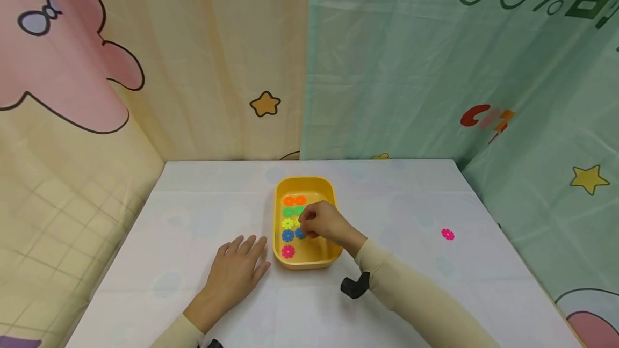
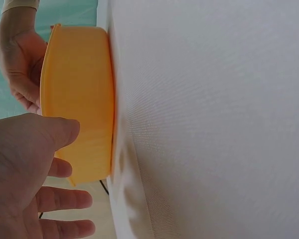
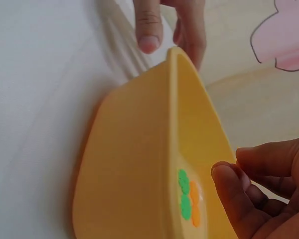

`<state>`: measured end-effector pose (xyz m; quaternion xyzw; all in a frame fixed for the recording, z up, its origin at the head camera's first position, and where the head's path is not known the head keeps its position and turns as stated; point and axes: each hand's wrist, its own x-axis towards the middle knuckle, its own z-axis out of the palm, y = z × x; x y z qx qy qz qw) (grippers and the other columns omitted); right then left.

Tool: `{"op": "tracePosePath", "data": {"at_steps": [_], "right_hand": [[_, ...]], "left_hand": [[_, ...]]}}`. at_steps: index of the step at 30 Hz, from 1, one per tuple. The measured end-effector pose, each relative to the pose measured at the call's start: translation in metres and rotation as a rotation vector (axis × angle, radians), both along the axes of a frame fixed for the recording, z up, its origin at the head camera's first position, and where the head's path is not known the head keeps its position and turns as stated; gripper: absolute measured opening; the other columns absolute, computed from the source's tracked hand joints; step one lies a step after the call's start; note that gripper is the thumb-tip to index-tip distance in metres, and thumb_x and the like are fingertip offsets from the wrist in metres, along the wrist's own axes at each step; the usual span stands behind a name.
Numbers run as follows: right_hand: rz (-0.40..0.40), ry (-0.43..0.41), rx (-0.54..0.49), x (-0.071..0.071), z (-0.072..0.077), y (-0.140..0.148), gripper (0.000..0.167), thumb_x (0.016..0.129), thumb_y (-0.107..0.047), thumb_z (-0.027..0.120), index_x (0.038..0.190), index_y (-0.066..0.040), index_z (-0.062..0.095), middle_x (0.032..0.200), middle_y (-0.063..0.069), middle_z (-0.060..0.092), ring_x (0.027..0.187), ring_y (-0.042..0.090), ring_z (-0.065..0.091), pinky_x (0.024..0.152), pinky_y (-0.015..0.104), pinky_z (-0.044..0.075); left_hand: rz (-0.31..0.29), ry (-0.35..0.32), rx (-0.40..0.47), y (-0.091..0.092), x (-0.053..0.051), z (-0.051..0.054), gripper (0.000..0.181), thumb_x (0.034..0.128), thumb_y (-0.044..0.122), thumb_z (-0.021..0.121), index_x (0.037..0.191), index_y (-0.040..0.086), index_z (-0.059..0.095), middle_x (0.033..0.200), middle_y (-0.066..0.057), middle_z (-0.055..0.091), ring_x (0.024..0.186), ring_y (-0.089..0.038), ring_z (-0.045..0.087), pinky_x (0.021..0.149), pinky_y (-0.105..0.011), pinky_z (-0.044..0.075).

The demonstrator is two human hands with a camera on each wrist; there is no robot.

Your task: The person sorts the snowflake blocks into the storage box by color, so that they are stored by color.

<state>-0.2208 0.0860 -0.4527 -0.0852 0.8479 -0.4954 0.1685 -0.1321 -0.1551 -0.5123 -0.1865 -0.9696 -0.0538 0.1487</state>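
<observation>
A yellow plastic tray (image 1: 309, 264) holds small flower-shaped pieces in coloured rows: orange (image 1: 288, 201), green (image 1: 288, 212), yellow (image 1: 287, 223), blue (image 1: 287, 236) and a single pink piece (image 1: 288, 252). Above the tray is my right hand (image 1: 325, 222), its fingers curled and thumb close to the index finger. No piece shows between those fingertips in the right wrist view, though a small one could be hidden. The hand partly covers the right-hand yellow and blue pieces. My left hand (image 1: 237, 270) lies left of the tray, fingers spread and fairly straight, holding nothing.
Another pink flower piece (image 1: 447, 234) lies on the white-covered table (image 1: 387, 203), well to the right of the tray. Patterned curtains (image 1: 232, 58) hang behind and beside the table. A black strap end (image 1: 355, 285) sticks out at my right wrist.
</observation>
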Motion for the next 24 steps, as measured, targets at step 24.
{"op": "tracePosePath", "data": {"at_steps": [24], "right_hand": [[-0.422,0.133,-0.244,-0.008,0.016,0.169,0.028,0.099,-0.010,0.067,0.117,0.011,0.062,0.091,0.004,0.065,0.076,0.010,0.069,0.073,0.025,0.060]], "left_hand": [[-0.014,0.133,-0.003,-0.001,-0.003,-0.005,0.055,0.0877,0.042,0.077,0.132,0.011,0.066,0.120,-0.014,0.070,0.114,-0.041,0.059,0.098,-0.064,0.042]]}}
